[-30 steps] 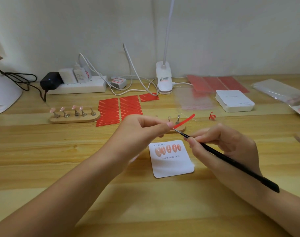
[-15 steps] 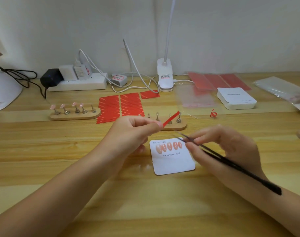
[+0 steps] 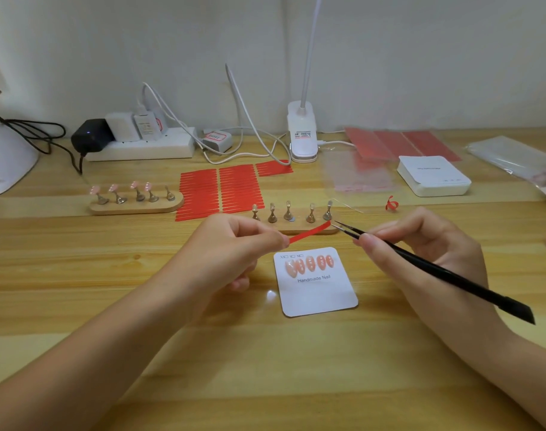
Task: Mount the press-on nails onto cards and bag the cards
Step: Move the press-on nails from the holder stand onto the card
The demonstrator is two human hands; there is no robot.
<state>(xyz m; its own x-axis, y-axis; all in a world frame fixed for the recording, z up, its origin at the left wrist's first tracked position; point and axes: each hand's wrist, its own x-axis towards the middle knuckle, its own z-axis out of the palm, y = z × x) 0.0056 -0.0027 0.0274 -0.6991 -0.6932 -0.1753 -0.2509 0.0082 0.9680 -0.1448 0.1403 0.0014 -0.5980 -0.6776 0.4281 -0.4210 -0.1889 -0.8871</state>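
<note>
Five pink press-on nails [image 3: 309, 264] are already mounted on a white card [image 3: 319, 290] lying on the table [image 3: 265, 368]. Above it, a red adhesive strip [image 3: 309, 233] is pinched by the left hand [image 3: 234, 253], while black tweezers [image 3: 421, 262] are gripped by the right hand [image 3: 427, 253], tips just beside the strip's free end. Peeling seems under way, so a fine pinch is needed next; clear bags [image 3: 358, 175] lie well behind, contents unclear.

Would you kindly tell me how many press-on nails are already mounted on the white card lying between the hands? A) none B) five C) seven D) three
B: five peach nails sit in a row along the top of the white card, just above the printed words "Handmade Nail".
</note>
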